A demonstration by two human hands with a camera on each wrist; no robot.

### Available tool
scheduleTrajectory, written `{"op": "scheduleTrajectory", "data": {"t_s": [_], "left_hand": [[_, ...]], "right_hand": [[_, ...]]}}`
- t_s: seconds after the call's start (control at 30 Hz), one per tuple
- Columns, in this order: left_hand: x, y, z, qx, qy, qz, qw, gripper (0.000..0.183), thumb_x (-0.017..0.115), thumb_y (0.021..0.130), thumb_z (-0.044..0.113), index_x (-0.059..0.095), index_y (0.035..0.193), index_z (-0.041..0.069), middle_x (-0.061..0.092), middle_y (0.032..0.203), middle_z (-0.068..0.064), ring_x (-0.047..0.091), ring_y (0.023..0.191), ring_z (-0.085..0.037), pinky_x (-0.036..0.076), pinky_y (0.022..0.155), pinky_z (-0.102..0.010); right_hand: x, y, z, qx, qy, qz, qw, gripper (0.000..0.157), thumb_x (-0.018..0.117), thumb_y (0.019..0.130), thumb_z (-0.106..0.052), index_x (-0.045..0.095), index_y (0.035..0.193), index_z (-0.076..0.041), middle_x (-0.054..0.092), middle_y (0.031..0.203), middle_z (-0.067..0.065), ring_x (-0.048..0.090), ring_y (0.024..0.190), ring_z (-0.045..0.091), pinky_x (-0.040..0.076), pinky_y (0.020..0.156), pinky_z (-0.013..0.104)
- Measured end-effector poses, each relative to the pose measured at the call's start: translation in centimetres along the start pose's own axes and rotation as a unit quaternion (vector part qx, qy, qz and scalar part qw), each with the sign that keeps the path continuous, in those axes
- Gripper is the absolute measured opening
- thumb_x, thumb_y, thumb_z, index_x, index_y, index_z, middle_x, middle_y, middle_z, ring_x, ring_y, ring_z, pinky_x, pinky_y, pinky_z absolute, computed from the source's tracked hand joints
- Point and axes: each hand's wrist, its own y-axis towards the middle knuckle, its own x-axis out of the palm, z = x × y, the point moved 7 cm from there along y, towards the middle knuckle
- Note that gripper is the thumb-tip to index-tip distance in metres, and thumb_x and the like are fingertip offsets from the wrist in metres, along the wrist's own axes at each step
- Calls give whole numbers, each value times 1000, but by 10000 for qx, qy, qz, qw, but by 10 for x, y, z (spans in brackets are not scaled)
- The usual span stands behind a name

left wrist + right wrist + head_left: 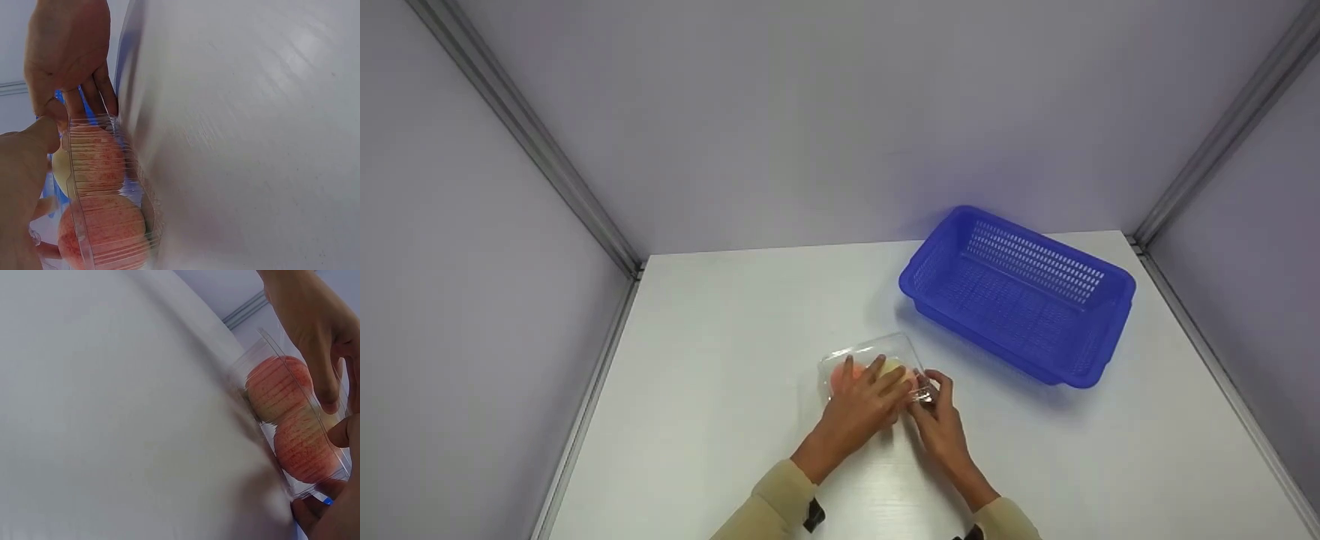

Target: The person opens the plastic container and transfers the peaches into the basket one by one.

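Note:
A clear plastic clamshell box (877,351) lies on the white table (720,337), with two red-yellow apples (95,160) inside it. My left hand (861,397) rests flat on its lid with the fingers spread. My right hand (936,411) pinches the box's right edge between thumb and fingers. In the left wrist view the box (107,191) stands close, the right hand (67,50) gripping its far rim and the left hand (22,185) against its side. The right wrist view shows the box (292,422), the left hand (306,315) on the lid and the right hand (337,517) at the near edge.
A blue perforated plastic basket (919,274) sits at an angle behind and to the right of the box, nothing visible in it. Grey panel walls with metal corner posts (532,142) enclose the table on three sides.

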Motion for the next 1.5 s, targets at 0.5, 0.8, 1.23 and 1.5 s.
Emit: {"op": "scheduleTrajectory", "data": {"t_s": [0.5, 0.8, 1.23, 1.5], "left_hand": [[-7, 4, -4, -124, -472, 170, 9987, 49, 79, 93, 42, 70, 138, 23, 71, 140, 6, 68, 132, -29, 59, 98, -65], [-12, 8, -9, -210, -761, 128, 9968, 45, 77, 96, 38, 70, 137, 22, 71, 140, 4, 68, 132, -30, 59, 98, -65], [-18, 14, -24, -422, -1409, -122, 9891, 48, 77, 96, 40, 69, 139, 20, 68, 145, 0, 66, 135, -29, 57, 102, -65], [-23, 17, -33, -537, -1669, -336, 9839, 49, 74, 94, 18, 67, 143, 21, 67, 146, -3, 64, 136, -29, 55, 106, -62]], "right_hand": [[-12, 3, 1, -149, 84, 369, 9992, 31, 56, 108, -12, 49, 138, -8, 76, 120, 25, 62, 83, 12, 43, 68, 22], [-11, 5, 2, -204, 405, 281, 9986, 28, 57, 109, -8, 49, 136, -4, 65, 144, 21, 69, 119, 23, 48, 81, 20], [-10, 5, -3, -201, 762, 325, 9964, 32, 61, 103, 1, 49, 133, 2, 67, 139, 28, 67, 129, 40, 52, 93, 12], [-14, 6, -2, -217, 366, 603, 9973, 27, 66, 101, -3, 56, 126, 1, 70, 125, 21, 69, 115, 30, 54, 95, 22]]}}
